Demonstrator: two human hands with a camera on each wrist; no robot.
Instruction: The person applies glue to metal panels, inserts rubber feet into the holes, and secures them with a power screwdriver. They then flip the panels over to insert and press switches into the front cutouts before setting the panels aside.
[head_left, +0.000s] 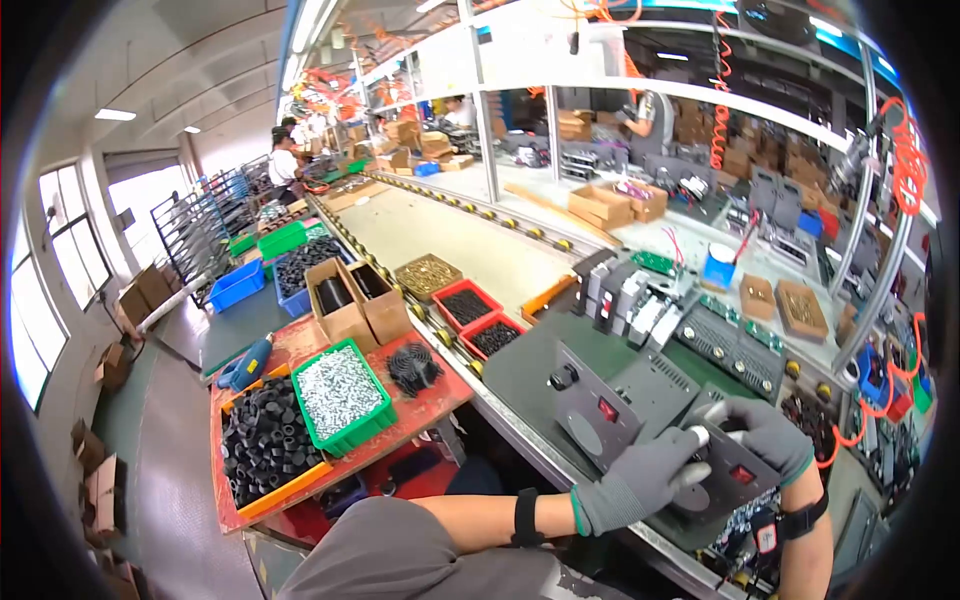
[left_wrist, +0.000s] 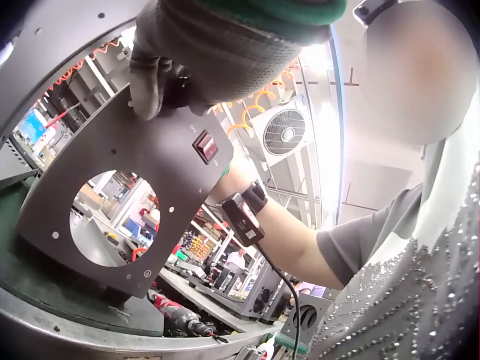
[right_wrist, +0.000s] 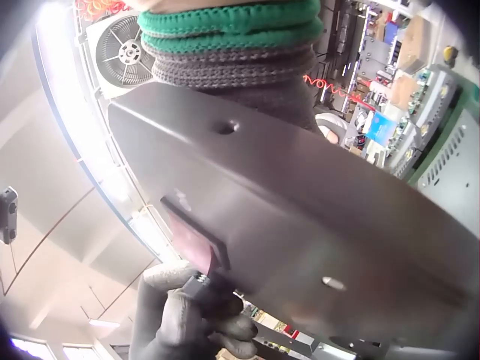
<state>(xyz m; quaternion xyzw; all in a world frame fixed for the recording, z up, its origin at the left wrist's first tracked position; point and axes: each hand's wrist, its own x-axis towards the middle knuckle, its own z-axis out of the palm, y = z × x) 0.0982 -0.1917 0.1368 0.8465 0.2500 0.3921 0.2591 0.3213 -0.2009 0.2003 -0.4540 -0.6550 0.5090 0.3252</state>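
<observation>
Both grey-gloved hands hold up a dark grey metal panel (head_left: 735,485) at the bench's near edge. It carries a red rocker switch (head_left: 741,474) and, in the left wrist view, a large round hole (left_wrist: 112,217) below the red rocker switch (left_wrist: 206,146). My left hand (head_left: 685,455) grips the panel's upper left edge, and its fingers (right_wrist: 187,319) pinch a small black part (right_wrist: 199,285) against the panel (right_wrist: 315,225). My right hand (head_left: 745,420) curls over the top right edge. A second panel (head_left: 610,405) with a knob and red switch stands just to the left.
To the left, a red tray (head_left: 440,395) holds a green bin of silver screws (head_left: 340,390), black knobs (head_left: 265,440) and a black fan part (head_left: 412,365). Red bins (head_left: 480,320), cardboard boxes (head_left: 355,300) and a roller conveyor (head_left: 470,260) lie beyond. People work far back.
</observation>
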